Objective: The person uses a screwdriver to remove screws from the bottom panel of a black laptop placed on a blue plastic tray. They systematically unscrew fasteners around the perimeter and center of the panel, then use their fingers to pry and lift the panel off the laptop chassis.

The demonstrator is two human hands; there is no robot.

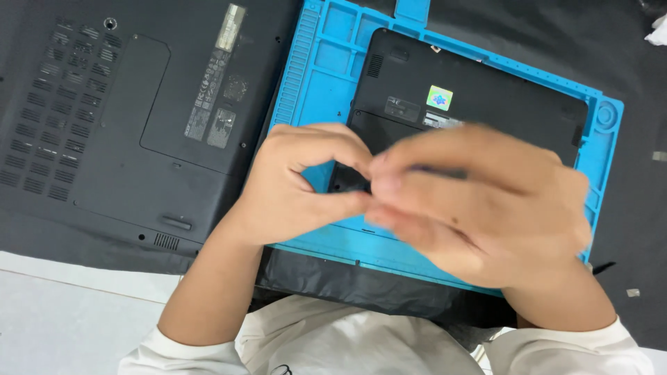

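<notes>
Both hands are being held together over the near edge of the small black laptop (479, 97), which is lying bottom-up on the bright blue silicone repair mat (316, 83). The left hand (302, 184) is being curled, thumb and forefinger bent toward each other, fingertips being pressed close at the laptop's near left corner. The right hand (479, 201) is being blurred by motion, its fingers drawn together and pointed at the left hand's fingertips; something thin and dark seems to be pinched there, but what it is cannot be told. Whether either hand is truly clamped on anything cannot be told either.

A square shiny sticker (439, 97) is being shown on the small laptop's underside. Just beside the mat, on the left, a larger dark grey laptop (125, 118) is also being laid bottom-up, vents and a label strip showing. Everything is being carried by a dark-covered worktop (625, 42), with white sleeves (556, 347) seen at the bottom.
</notes>
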